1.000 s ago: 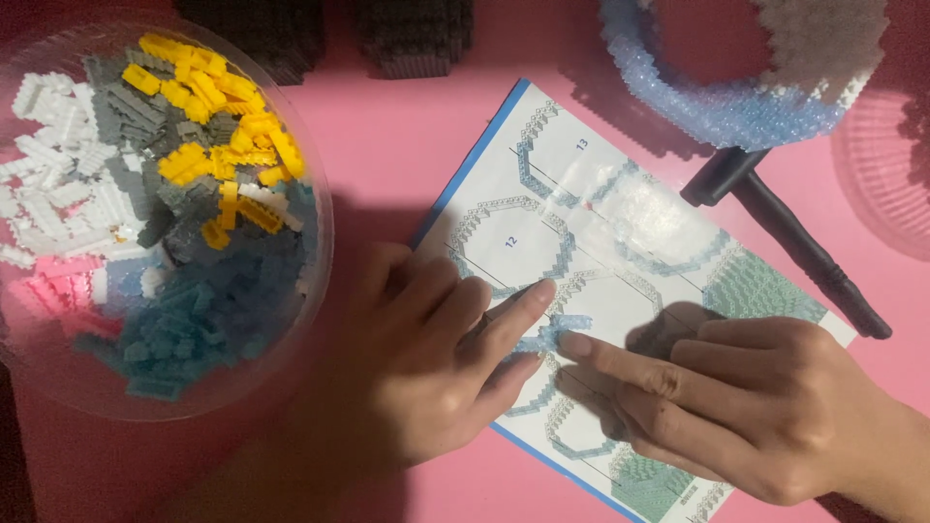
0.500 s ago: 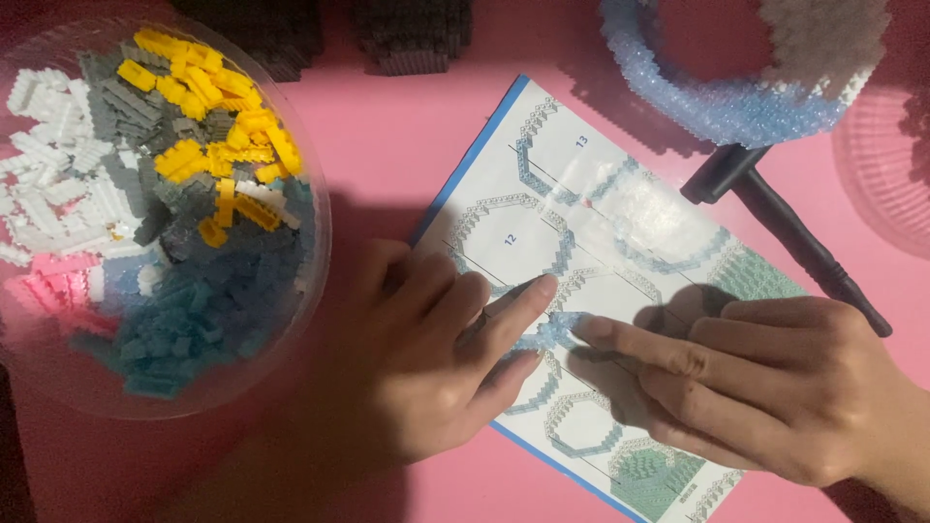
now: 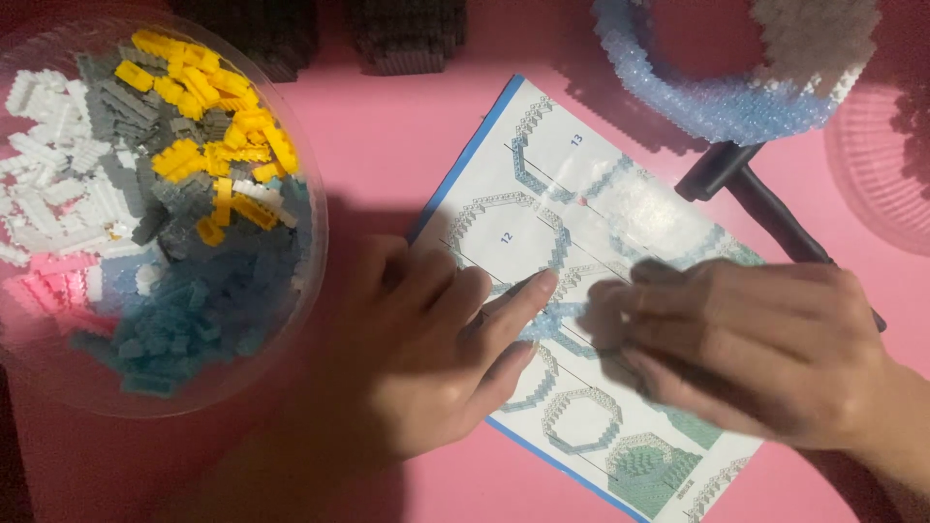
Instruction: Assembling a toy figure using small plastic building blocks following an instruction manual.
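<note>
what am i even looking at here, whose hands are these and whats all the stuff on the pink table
This is one view from a camera worn on a person's head, looking down at their own two bare hands. No machine is involved. The left hand and right hand rest on a printed instruction sheet showing ring-shaped building steps. Their fingertips meet over a small pale blue brick piece, mostly hidden, so who grips it is unclear. On the pink table, left, sits a clear round tub of tiny bricks in yellow, grey, white, pink and teal. At the top lies a half-built pale blue brick ring, with a black tool beside it.
</note>
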